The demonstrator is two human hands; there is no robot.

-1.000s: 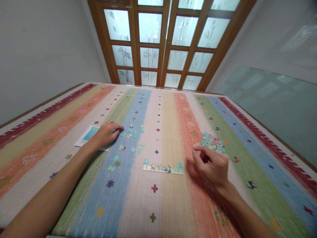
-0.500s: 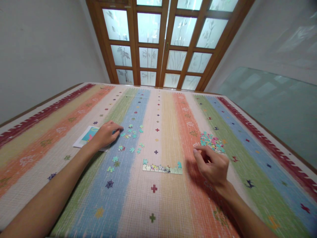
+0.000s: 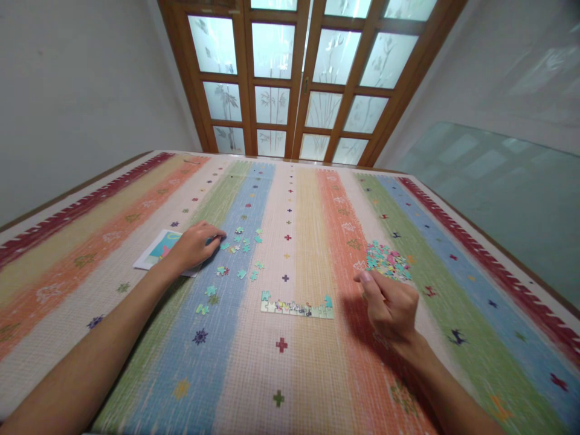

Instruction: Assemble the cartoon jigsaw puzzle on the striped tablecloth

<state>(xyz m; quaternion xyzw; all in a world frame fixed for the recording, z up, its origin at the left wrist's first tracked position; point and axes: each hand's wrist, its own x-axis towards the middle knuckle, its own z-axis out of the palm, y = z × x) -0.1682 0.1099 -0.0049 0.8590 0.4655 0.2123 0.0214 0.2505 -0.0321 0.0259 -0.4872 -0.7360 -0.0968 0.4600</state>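
My left hand (image 3: 198,244) rests over the right part of a picture card (image 3: 158,246), its fingers curled. A dark teal bit, looking like a puzzle piece (image 3: 209,240), shows between thumb and forefinger. Just right of those fingertips lie loose teal puzzle pieces (image 3: 246,248). My right hand (image 3: 392,302) is closed above the orange stripe, thumb pressed on the forefinger; whatever it may hold is hidden. Beyond it is a heap of teal, pink and yellow puzzle pieces (image 3: 388,260). Between the hands lies a joined strip of puzzle pieces (image 3: 296,309), with a teal piece standing up at each end.
A striped, patterned tablecloth (image 3: 312,368) covers the table. More loose pieces (image 3: 202,309) are scattered on its blue stripe, nearer to me. Wooden doors with frosted panes (image 3: 272,51) stand behind the table, and a pale glass panel (image 3: 493,175) leans on the right.
My right thumb and forefinger have shifted slightly, the thumb now lying over the forefinger and the gap behind it narrower. The left hand and the pieces on the table have not moved.
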